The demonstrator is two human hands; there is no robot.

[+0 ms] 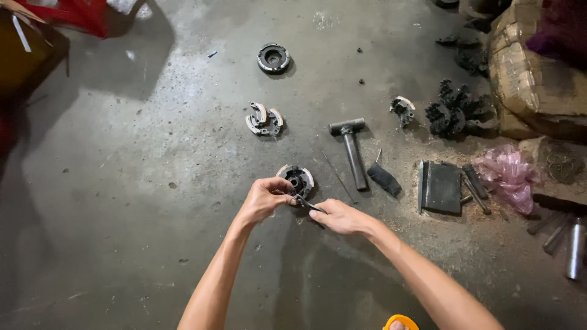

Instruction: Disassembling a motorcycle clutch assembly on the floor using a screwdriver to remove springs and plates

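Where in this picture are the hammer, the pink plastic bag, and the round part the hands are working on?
hammer (354,160): head view, on its handle.
pink plastic bag (506,176): head view, middle of the crumpled bag.
round part (299,177): head view, on its dark centre above the fingers.

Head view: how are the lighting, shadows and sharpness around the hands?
Head view: light pools on the concrete floor mid-frame and the corners fall dark; arm shadows lie below the left hand and right hand; the clutch part and hammer look sharp; slight wide-angle bending at the edges.
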